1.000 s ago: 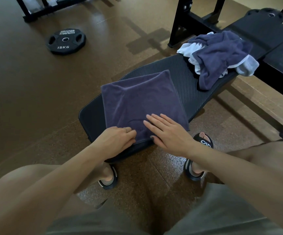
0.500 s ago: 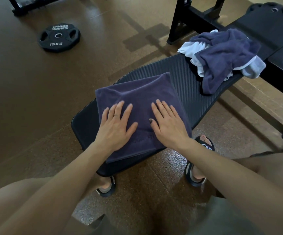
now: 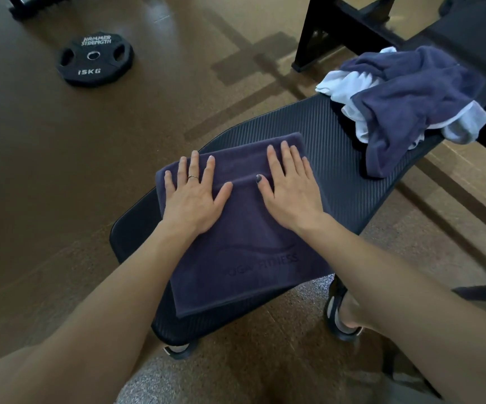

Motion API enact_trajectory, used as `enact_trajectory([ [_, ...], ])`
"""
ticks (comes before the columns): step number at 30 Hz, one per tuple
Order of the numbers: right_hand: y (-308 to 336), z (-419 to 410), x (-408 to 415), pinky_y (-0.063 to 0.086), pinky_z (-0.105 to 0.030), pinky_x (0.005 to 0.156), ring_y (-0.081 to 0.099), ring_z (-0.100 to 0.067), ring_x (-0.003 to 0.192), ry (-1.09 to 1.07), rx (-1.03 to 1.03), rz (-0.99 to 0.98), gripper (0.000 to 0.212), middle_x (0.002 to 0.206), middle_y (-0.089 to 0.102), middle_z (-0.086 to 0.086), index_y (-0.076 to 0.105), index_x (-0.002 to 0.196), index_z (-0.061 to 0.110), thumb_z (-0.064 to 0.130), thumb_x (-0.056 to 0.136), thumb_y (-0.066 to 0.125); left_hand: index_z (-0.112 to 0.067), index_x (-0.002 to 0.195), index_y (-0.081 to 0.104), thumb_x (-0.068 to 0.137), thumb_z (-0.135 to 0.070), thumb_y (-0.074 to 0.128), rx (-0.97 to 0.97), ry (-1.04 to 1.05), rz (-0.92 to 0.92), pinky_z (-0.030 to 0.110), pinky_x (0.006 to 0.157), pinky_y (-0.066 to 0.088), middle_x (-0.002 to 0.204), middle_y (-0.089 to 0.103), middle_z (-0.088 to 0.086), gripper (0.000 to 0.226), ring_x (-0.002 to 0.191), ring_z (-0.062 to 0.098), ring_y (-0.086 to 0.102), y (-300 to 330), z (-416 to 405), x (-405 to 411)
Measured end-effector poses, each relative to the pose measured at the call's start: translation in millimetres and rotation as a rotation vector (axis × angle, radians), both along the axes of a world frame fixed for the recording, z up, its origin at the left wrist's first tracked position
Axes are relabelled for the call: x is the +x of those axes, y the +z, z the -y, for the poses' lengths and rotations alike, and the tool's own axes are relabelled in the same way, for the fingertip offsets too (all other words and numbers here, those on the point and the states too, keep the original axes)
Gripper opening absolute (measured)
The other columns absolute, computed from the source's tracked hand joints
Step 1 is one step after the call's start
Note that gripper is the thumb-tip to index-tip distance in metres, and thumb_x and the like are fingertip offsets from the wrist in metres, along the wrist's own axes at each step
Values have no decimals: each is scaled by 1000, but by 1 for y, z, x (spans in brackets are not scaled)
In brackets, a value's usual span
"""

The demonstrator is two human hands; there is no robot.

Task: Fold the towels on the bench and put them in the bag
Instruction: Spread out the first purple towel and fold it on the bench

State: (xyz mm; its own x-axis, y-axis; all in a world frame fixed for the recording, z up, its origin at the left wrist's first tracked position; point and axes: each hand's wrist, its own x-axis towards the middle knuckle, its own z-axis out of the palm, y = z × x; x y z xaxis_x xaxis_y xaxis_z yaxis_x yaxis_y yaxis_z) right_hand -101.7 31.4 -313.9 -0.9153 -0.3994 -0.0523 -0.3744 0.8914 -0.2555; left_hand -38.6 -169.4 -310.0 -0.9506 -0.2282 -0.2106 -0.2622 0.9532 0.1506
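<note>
Now both my left hand (image 3: 191, 201) and right hand (image 3: 290, 193) press flat, fingers (image 3: 194, 164) spread wide, on the soft folded rectangular towel (image 3: 244, 252) atop the ribbed counter (image 3: 340, 170).

Bare bench (image 3: 332, 158) lies open between the folded towel (image 3: 244, 243) and the towel heap (image 3: 410, 100).

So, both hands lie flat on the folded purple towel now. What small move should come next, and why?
Probably lift the folded purple towel off the bench. Left hand and right hand press it flat, and it already looks neatly folded. No bag is in view, and the crumpled towels still wait.
</note>
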Motion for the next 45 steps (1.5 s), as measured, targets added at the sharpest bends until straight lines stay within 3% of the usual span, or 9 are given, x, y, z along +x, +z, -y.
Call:
enact_trajectory([
  [4, 2, 9, -11, 0, -41, 128, -2, -21, 157, 145, 41, -45, 65, 171, 3, -6, 10, 163, 21, 52, 106, 20, -31, 163, -1, 102, -63, 11, -14, -41, -60, 54, 124, -10, 171, -8, 3, 70, 157, 23, -11, -3, -5, -9],
  [11, 3, 5, -21, -1, -40, 128, -3, -21, 157, 69, 27, -15, 66, 170, 1, -7, 8, 163, 20, 51, 106, 18, -32, 163, -4, 104, -60, 11, 37, -14, -25, 54, 122, -14, 170, -13, 1, 67, 156, 23, -15, -3, -7, -14],
  [17, -8, 6, -7, -2, -40, 128, -4, -16, 157, 241, 95, -11, 62, 171, 0, 1, 5, 163, 27, 49, 106, 13, -31, 163, 2, 108, -43, 14, -5, -78, -63, 49, 127, -4, 172, -4, -2, 58, 157, 19, -6, -6, 3, -16],
  [23, -8, 7, -8, -3, -40, 127, -7, -16, 157, 243, 109, -7, 62, 171, -3, 2, 2, 163, 27, 49, 105, 9, -15, 163, 5, 108, -42, 19, -84, 181, -55, 52, 127, 5, 171, 5, 12, 63, 158, 28, 3, 12, 50, -5],
  [26, -7, 6, -7, -3, -40, 128, -5, -17, 157, 238, 107, -7, 63, 171, -1, 1, 4, 163, 26, 50, 105, 11, -13, 163, 10, 107, -40, 29, -100, -60, -259, 48, 128, 6, 170, 8, 10, 65, 157, 28, 6, 25, 15, 9],
  [29, -7, 5, -6, -2, -40, 128, -4, -16, 157, 251, 110, -9, 63, 171, 0, 1, 5, 163, 26, 50, 105, 12, -24, 163, 13, 106, -49, 22, -40, -327, -173, 45, 128, 1, 171, 3, 0, 64, 158, 21, 1, 5, -17, 27],
  [34, 0, 16, -1, -2, -40, 128, -2, -18, 157, 200, 79, -9, 61, 171, 3, -2, 7, 163, 22, 42, 106, 18, -31, 163, 10, 104, -55, 20, -59, -262, -122, 51, 127, 3, 171, 4, -1, 65, 158, 22, 0, -13, -15, 33],
  [40, 0, 18, 9, 5, -40, 128, 4, -15, 157, 505, 83, -4, 63, 170, 9, 2, 10, 162, 23, 44, 103, 11, -14, 163, 7, 103, -56, 21, -37, -228, -155, 46, 128, 3, 171, 3, 3, 75, 158, 17, -2, -15, -17, 35],
  [45, 9, -25, -66, 0, -39, 127, 0, -20, 157, 173, 183, 6, 61, 171, 4, -3, 8, 163, 22, 44, 107, 15, -19, 164, 0, 100, -65, 19, -62, -209, -116, 51, 126, -2, 171, -6, -1, 81, 157, 16, -8, -15, -17, 34],
])
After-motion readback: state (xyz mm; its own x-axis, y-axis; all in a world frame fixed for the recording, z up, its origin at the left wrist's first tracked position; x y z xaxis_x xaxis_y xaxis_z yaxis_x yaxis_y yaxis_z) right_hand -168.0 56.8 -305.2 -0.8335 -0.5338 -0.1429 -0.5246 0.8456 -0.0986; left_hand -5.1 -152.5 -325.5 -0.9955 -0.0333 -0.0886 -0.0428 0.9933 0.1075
